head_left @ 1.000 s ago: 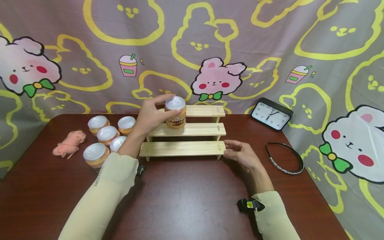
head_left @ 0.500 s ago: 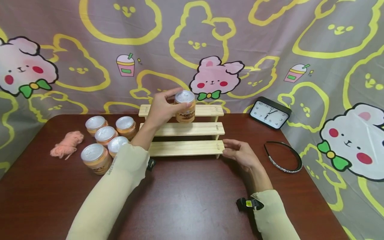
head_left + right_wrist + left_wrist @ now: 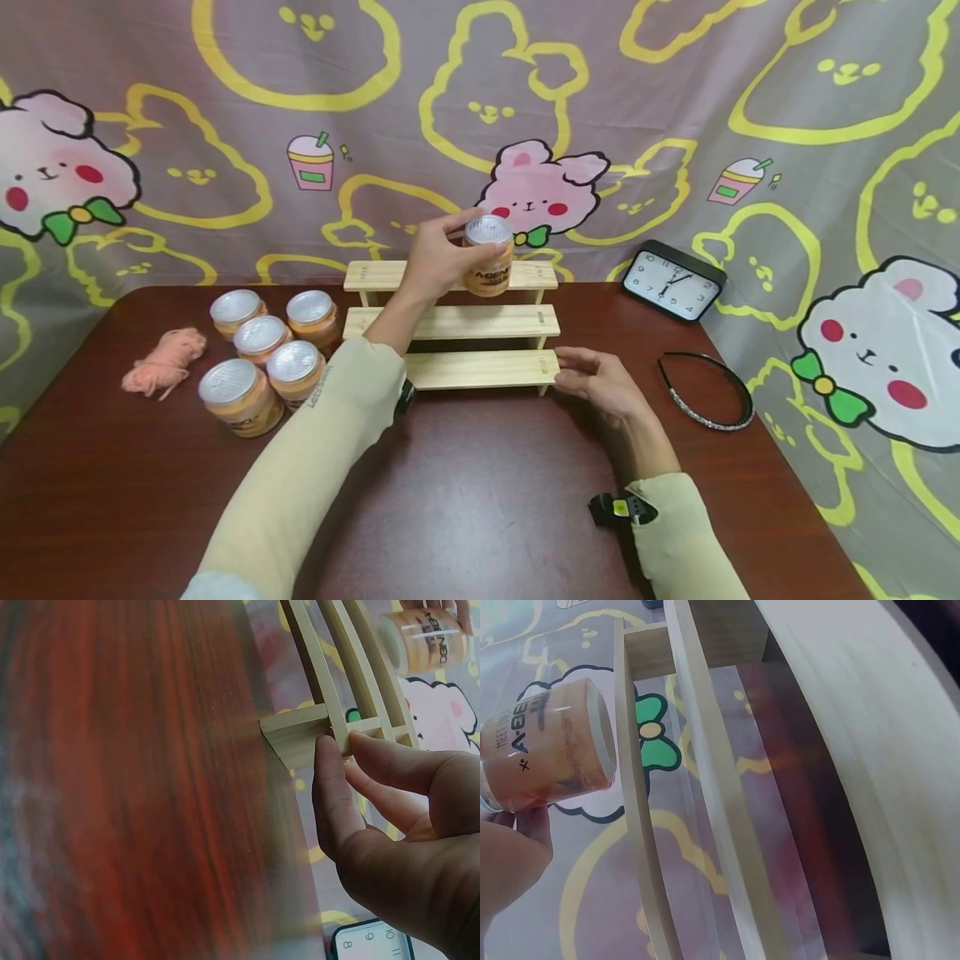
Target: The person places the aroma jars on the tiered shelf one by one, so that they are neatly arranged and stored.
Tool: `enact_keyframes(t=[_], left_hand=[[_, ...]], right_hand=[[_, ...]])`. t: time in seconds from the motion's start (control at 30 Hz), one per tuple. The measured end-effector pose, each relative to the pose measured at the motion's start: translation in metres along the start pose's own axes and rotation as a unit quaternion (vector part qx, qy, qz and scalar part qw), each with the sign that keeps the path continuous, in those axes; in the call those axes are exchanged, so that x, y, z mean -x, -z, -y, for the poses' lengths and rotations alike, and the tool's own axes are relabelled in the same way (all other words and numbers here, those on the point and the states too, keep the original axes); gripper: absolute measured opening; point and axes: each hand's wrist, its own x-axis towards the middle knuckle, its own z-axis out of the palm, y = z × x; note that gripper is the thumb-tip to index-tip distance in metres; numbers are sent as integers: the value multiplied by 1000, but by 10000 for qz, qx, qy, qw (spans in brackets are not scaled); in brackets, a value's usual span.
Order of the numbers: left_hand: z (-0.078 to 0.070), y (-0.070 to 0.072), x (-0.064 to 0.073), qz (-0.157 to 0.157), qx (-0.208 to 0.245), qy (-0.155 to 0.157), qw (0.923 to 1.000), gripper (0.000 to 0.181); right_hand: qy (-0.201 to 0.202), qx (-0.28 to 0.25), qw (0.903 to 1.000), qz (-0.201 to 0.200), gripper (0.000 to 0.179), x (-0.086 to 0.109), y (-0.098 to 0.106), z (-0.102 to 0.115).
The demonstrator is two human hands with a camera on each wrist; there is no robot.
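My left hand (image 3: 438,258) grips an orange jar (image 3: 489,271) with a silvery lid, thumb at the front and fingers behind. In the head view the jar overlaps the top step of a three-step wooden rack (image 3: 450,321); in the left wrist view the jar (image 3: 551,746) hangs beside the top board, its base near the board's edge. My right hand (image 3: 603,387) pinches the right end of the rack's lowest step. Seen from the right wrist, thumb and fingers of that hand (image 3: 405,832) meet at the board's corner (image 3: 300,724).
Several more lidded jars (image 3: 242,408) stand grouped left of the rack, with a bundle of pink yarn (image 3: 165,362) beyond them. On the right are a black-framed clock (image 3: 675,283) and a black headband (image 3: 705,392). A patterned cloth (image 3: 360,92) hangs behind the table.
My left hand has carried the jar to the right and up, from over the middle step to the top step's right half. The right hand keeps its hold on the rack.
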Motion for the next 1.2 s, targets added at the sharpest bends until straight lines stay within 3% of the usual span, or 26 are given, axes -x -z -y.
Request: enact_keyframes(t=[0.3, 0.83, 1.2], left_hand=[[1, -14, -12, -38, 221, 34, 9997, 65], [9, -36, -24, -156, 228, -304, 9992, 64], [8, -39, -26, -210, 121, -376, 9990, 61]], right_hand=[[48, 65, 10000, 25, 52, -3, 0, -1], [-20, -18, 10000, 32, 52, 0, 0, -3], [22, -36, 10000, 47, 53, -2, 0, -2]])
